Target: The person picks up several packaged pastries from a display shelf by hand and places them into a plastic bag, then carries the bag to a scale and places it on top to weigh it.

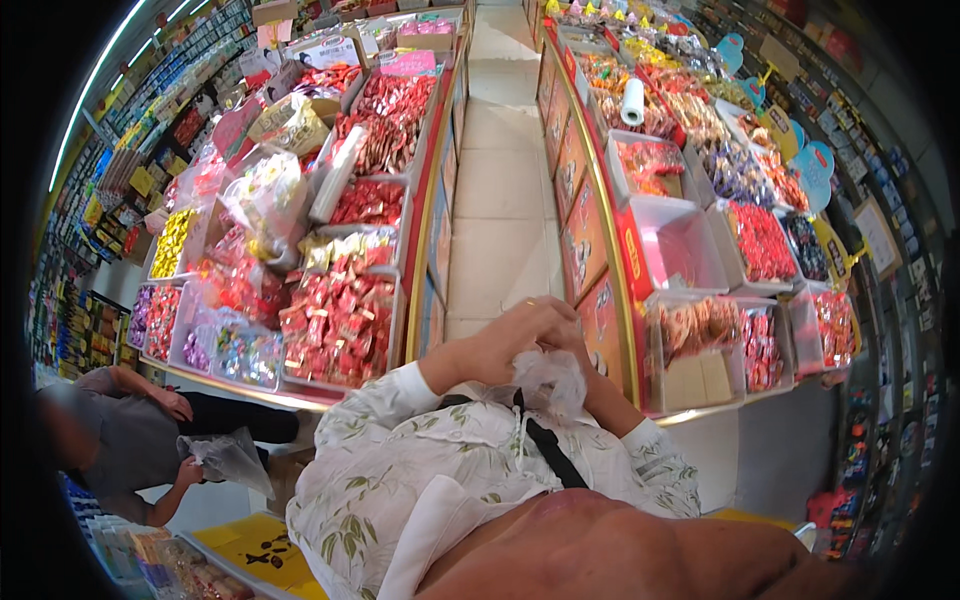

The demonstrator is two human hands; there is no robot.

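Observation:
My left hand (pixel 506 337) and my right hand (pixel 581 349) meet in front of my waist, over the aisle, with their fingers overlapping. A ring shows on a finger of the left hand. A crumpled clear plastic bag (pixel 551 382) is bunched between the two hands, near the wrists, and the fingertips on it are hidden. To the left of my hands stands a bin of red wrapped sweets (pixel 341 322). Nearest on the right is a clear bin (pixel 664 386) with packaged food and cardboard inside.
A tiled aisle (pixel 506 187) runs ahead between two display counters. A plastic bag roll (pixel 632 109) lies on the right counter, another roll (pixel 341 169) on the left one. At the lower left another person (pixel 139 442) holds a clear bag (pixel 232 461). Stocked shelves (pixel 892 210) line the right.

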